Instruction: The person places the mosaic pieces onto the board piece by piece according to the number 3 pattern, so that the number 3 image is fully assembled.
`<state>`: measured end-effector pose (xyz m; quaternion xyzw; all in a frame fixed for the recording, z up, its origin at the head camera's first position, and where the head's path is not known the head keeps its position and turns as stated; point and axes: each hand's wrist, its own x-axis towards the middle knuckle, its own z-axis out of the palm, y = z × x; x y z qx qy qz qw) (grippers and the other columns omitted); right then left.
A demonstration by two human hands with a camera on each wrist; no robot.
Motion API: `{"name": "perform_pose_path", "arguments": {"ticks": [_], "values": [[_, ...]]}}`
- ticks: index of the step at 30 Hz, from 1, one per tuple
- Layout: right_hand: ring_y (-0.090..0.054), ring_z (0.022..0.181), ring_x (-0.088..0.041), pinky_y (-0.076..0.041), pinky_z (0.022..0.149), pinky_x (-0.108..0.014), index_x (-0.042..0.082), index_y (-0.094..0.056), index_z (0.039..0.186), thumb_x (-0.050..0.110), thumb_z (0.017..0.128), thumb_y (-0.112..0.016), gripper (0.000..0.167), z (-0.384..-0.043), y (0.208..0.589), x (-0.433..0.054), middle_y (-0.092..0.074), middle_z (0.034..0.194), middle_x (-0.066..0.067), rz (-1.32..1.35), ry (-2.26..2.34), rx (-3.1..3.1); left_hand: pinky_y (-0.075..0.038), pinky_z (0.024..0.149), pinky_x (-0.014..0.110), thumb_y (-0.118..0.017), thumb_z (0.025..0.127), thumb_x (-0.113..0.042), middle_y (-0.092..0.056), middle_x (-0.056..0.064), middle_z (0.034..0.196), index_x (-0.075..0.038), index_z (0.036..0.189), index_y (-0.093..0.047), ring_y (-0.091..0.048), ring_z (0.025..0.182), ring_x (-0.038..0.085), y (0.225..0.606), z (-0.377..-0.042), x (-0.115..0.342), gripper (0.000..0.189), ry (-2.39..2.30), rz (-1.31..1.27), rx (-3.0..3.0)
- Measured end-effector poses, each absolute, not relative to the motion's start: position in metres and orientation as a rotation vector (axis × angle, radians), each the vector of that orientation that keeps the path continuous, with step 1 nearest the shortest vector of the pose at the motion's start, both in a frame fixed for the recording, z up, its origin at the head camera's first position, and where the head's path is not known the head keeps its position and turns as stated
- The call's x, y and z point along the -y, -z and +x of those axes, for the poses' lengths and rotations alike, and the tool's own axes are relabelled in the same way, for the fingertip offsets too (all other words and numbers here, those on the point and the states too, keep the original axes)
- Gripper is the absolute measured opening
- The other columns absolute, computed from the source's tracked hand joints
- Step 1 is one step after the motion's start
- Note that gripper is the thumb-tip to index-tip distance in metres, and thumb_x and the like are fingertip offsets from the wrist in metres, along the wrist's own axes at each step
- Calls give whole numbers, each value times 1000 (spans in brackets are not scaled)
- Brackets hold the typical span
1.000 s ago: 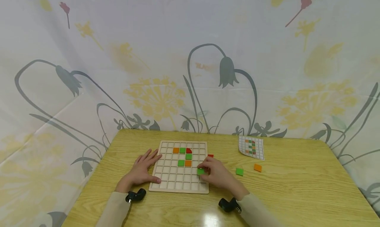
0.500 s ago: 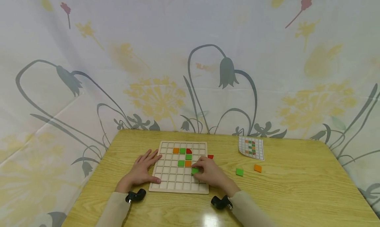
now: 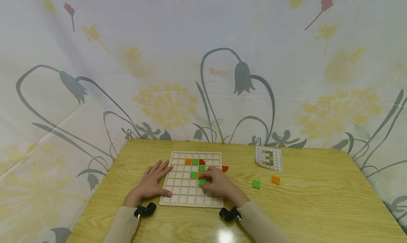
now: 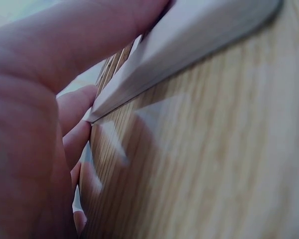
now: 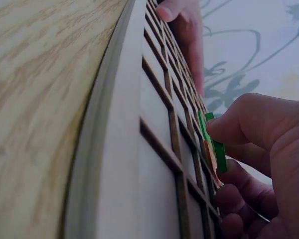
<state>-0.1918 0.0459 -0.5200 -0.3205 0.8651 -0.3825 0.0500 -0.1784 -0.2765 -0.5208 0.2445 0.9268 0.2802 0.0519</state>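
Observation:
A pale wooden grid board (image 3: 187,197) lies on the table. My left hand (image 3: 151,183) rests at its left edge, fingers spread and thumb on the frame; the left wrist view shows the thumb over the board's rim (image 4: 154,59). My right hand (image 3: 220,183) pinches a green square tile (image 5: 219,149) between thumb and fingers, just above the grid and below the orange tile (image 3: 200,174). Set in the cells are another orange tile (image 3: 188,161), green tiles (image 3: 195,161) and a red rounded tile (image 3: 201,162). The right fingers partly cover the lower orange tile.
Right of the board lie a red piece (image 3: 225,169), a loose green tile (image 3: 256,184) and a loose orange tile (image 3: 275,180). A paper pattern card (image 3: 268,159) with a coloured grid lies farther back. Flower-printed fabric (image 3: 171,105) stands behind the wooden table (image 3: 318,193).
My right hand has moved left over the board with the green tile, from the right columns to the column under the orange tile. My left hand has stayed in place.

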Motion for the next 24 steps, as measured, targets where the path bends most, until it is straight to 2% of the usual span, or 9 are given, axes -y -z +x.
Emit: {"name": "perform_pose_path", "arguments": {"ticks": [15,24], "values": [[-46,79,-13,-42,71,-29,14,-75,111,13,87,-72,24,-189,523,-46,-55,95,6,-921,1216,-2594,-4,111,69,-82,73,-56,-21,14,164,-11,154,-40,-8,149,44,523,-178,277,102,-861,744,-2826],[-50,84,-11,-46,76,-30,19,-75,111,16,86,-73,26,-191,529,-48,-56,97,9,-879,1254,-2585,-4,111,69,-83,73,-55,-21,14,164,-11,154,-41,-8,149,43,522,-178,277,101,-874,740,-2825]]}}
